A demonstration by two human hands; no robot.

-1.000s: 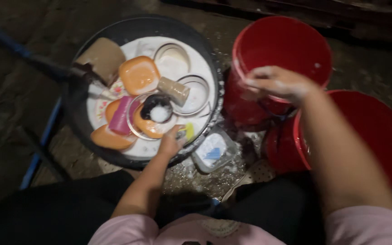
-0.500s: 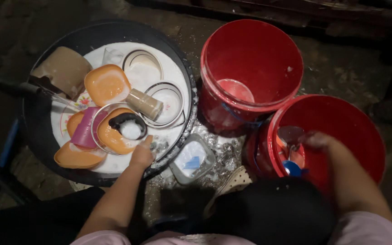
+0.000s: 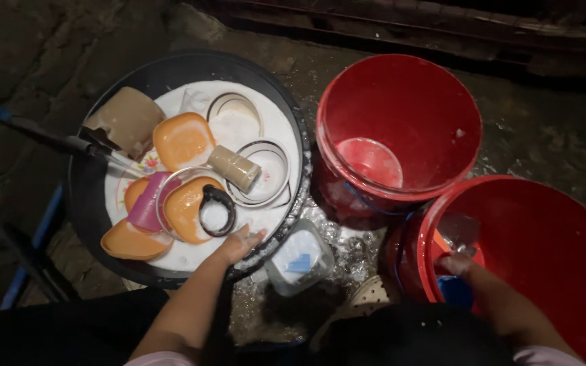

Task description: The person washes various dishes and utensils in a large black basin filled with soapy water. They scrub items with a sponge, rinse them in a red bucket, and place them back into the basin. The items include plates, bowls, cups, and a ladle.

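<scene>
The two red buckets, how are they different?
The far red bucket holds a round red dish at its bottom, and no hand is in it; the near red bucket has the right hand reaching inside. The far one shows whole; the near one runs off the picture. Both are red, round and open.

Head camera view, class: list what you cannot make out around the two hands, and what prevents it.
- Right hand: fingers reach down inside the near red plastic bucket; its rim and shadow hide any grip on the blue object.
- Left hand: palm faces down on the round black basin of soapy dishes, hiding what lies beneath.
- Dark-handled utensil: its blue end is cut off by the left edge.
</scene>
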